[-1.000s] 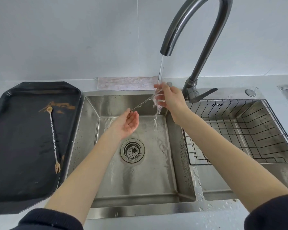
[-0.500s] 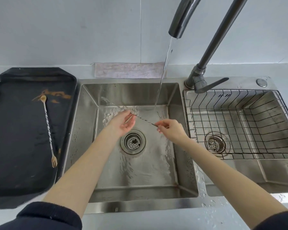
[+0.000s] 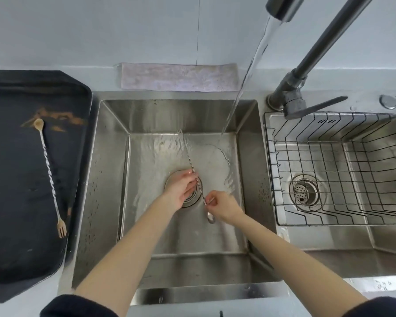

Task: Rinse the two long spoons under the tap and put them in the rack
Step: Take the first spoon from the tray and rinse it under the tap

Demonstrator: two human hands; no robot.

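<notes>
A long twisted silver spoon hangs over the left sink basin, fork end toward the back, bowl end low at the front. My right hand pinches it just above the bowl. My left hand is palm up over the drain, fingertips touching the twisted stem. Water from the dark tap falls to the right of the spoon and misses it. A second long spoon, gold-toned and soiled, lies on the black tray. The wire rack sits in the right basin.
A pale cloth lies behind the left basin. The tap lever juts out over the rack's back edge. Brown smears mark the tray near the gold spoon's bowl. Water droplets dot the counter at the front right.
Both hands have dropped lower, to above the drain, and the spoon has swung from lying crosswise to pointing away from me, out of the water stream. The camera has tilted further down.
</notes>
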